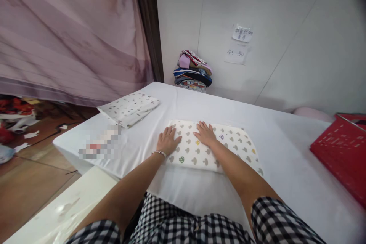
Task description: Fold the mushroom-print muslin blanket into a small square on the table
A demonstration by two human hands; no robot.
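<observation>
A folded white cloth (228, 156) printed with grey mushrooms, a few of them coloured, lies flat before me. On its left end rests my left hand (168, 142), palm down with the fingers spread; a bracelet circles that wrist. My right hand (206, 134) presses flat near the cloth's far edge, its fingers stretched out too. Neither hand grips anything. Farther left on the table is a second folded white cloth (130, 108) with a small dark print, apart from both hands.
The table (286, 148) wears a white sheet. A red plastic crate (343, 156) stands at the right, and a blurred-out item (100, 143) lies at the left. Folded fabrics (193, 71) are stacked beyond the far edge. A pale board (71, 202) sits at lower left, near a pink curtain (71, 34).
</observation>
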